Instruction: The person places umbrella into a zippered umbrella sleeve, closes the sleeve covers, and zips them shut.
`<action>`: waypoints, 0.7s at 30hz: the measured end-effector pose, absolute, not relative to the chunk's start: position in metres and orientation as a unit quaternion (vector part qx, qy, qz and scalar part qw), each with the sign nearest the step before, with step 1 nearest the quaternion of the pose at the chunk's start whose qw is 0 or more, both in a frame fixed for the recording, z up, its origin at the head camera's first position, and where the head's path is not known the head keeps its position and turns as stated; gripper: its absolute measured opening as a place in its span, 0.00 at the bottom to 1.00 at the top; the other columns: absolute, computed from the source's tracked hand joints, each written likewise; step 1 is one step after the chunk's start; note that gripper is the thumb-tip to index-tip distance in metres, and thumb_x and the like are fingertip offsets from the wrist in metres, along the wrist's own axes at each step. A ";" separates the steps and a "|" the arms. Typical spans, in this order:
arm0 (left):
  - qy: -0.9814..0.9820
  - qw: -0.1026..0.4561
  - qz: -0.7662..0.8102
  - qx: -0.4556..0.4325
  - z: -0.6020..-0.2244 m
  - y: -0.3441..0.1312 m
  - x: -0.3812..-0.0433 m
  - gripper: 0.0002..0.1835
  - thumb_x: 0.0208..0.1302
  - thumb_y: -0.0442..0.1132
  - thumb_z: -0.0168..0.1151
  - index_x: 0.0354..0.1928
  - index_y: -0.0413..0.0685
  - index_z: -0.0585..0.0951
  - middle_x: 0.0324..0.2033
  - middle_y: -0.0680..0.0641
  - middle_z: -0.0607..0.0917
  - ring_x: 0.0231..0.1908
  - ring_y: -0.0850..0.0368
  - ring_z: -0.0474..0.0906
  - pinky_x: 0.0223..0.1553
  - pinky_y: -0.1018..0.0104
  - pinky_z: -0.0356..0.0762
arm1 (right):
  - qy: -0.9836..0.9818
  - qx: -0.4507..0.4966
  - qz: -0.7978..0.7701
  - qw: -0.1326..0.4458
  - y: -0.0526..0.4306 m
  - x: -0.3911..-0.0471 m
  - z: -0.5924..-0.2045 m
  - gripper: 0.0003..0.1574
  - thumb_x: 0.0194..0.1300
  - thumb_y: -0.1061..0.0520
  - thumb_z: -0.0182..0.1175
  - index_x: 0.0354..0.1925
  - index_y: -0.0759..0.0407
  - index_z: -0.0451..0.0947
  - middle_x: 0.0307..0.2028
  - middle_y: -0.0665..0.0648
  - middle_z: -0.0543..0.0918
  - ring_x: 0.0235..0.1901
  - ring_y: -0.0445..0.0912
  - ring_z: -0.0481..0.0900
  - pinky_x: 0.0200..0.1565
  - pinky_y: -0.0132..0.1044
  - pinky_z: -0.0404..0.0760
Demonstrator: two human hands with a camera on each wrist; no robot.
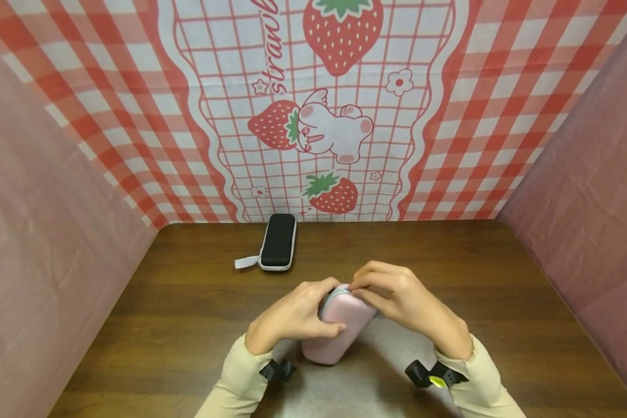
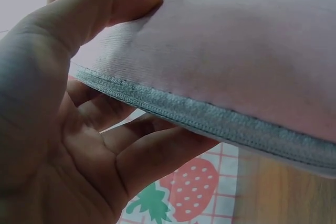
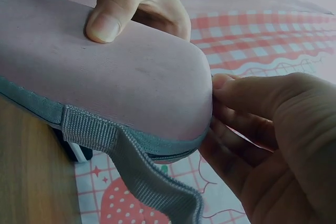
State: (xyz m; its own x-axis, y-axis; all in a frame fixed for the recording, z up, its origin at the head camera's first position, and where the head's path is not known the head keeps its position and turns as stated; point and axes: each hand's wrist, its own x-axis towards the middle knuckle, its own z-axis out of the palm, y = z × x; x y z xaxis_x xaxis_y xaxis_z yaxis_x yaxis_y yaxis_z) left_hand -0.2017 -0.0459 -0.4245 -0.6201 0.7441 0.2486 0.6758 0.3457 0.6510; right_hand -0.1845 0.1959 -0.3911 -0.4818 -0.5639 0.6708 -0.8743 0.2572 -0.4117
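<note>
A pink zippered hard case (image 1: pixel 347 325) with a grey zipper band (image 2: pixel 184 109) is tilted up over the table, its lower end close to the tabletop. My left hand (image 1: pixel 298 313) grips it from the side, thumb (image 3: pixel 105 24) on the pink shell and fingers round behind. At the case's upper end, the thumb and fingertips of my right hand (image 1: pixel 410 299) pinch together on the zipper line; the zipper pull is hidden between them. A grey fabric strap (image 3: pixel 149 174) hangs from the case's side. Near it, the zipper band shows a dark slit.
Farther back on the brown wooden table (image 1: pixel 188 302) lies a black case (image 1: pixel 279 239) with white zipper edging and a pale tab (image 1: pixel 247 262). A strawberry-print cloth (image 1: pixel 339 133) hangs behind the table, and pinkish cloth walls (image 1: pixel 580 157) stand on both sides.
</note>
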 end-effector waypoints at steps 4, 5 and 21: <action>0.817 0.052 0.377 0.434 -0.423 -0.047 -0.202 0.26 0.55 0.41 0.77 0.53 0.47 0.77 0.38 0.51 0.86 0.34 0.64 0.82 0.34 0.77 0.79 | -0.769 0.467 0.386 0.202 0.197 -0.184 -0.390 0.15 0.56 0.73 0.71 0.39 0.58 0.87 0.39 0.51 0.86 0.40 0.42 0.85 0.44 0.25 0.82; 0.817 0.050 0.376 0.433 -0.423 -0.048 -0.202 0.26 0.55 0.41 0.77 0.53 0.47 0.77 0.38 0.51 0.86 0.34 0.64 0.81 0.34 0.76 0.79 | -0.769 0.468 0.385 0.206 0.197 -0.184 -0.390 0.15 0.56 0.73 0.71 0.39 0.58 0.86 0.39 0.51 0.86 0.40 0.43 0.85 0.44 0.25 0.81; 0.812 0.049 0.394 0.428 -0.422 -0.056 -0.206 0.26 0.55 0.42 0.77 0.53 0.48 0.76 0.39 0.51 0.86 0.34 0.67 0.81 0.35 0.74 0.81 | -0.775 0.454 0.380 0.222 0.203 -0.184 -0.389 0.14 0.56 0.71 0.72 0.38 0.55 0.87 0.38 0.49 0.86 0.39 0.41 0.85 0.43 0.25 0.81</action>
State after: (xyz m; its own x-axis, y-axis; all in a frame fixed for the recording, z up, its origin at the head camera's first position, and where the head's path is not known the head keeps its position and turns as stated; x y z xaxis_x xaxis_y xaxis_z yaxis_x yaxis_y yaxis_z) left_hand -0.2055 -0.0562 -0.4223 -0.6290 0.7335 0.2576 0.6559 0.3228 0.6824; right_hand -0.1841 0.2030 -0.3887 -0.4893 -0.5345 0.6891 -0.8721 0.3000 -0.3866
